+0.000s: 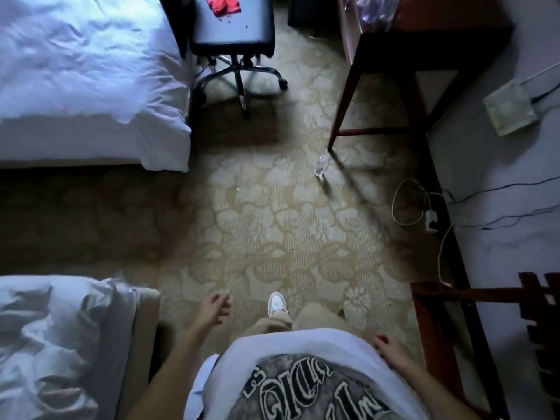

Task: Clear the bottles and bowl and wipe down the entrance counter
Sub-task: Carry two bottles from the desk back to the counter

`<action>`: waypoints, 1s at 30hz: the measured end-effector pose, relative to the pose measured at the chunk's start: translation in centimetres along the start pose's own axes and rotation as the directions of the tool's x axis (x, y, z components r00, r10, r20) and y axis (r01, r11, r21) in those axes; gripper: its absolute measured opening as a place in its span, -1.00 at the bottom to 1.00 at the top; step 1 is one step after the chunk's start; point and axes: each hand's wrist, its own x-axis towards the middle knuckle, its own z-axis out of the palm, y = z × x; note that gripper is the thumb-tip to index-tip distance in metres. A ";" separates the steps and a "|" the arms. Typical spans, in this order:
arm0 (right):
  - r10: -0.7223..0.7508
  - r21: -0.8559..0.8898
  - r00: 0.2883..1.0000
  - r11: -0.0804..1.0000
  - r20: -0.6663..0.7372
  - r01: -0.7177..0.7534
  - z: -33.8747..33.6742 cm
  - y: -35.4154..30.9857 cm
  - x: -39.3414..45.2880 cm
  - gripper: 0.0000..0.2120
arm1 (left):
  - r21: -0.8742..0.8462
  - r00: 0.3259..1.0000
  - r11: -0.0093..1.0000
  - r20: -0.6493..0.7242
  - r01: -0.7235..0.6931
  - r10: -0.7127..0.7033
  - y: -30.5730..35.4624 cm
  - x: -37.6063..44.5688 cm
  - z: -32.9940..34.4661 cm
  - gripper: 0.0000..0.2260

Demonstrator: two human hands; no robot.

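Note:
A small clear plastic bottle (321, 167) stands upright on the patterned carpet near the foot of a dark wooden desk (378, 53). My left hand (215, 307) hangs low in front of me with loosely curled fingers and holds nothing. My right hand (389, 350) hangs beside my shirt, fingers relaxed, also with nothing in it. Both hands are far from the bottle. No bowl or counter is in view.
Two beds with white sheets (85, 71) (60, 344) fill the left side. An office chair (233, 34) with a red cloth (223, 6) stands at the top. Cables and a charger (430, 216) lie along the right wall, next to a dark wooden piece (439, 328).

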 end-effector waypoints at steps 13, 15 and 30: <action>-0.077 0.127 0.996 0.990 0.052 0.070 -11.4 -37.3 21.0 -0.89 | 0.019 0.999 0.999 -0.034 0.043 -0.042 29.2 19.6 -3.6 -0.82; -0.138 0.112 0.989 0.985 0.062 0.130 -13.8 -44.6 23.8 -0.91 | -0.052 0.989 0.993 -0.096 0.104 -0.109 31.0 21.3 -4.5 -0.85; -0.087 0.332 0.993 0.937 -0.085 0.110 -27.1 -73.1 36.7 -0.92 | 0.047 0.997 0.997 0.060 0.055 -0.058 67.7 48.9 -5.2 -0.80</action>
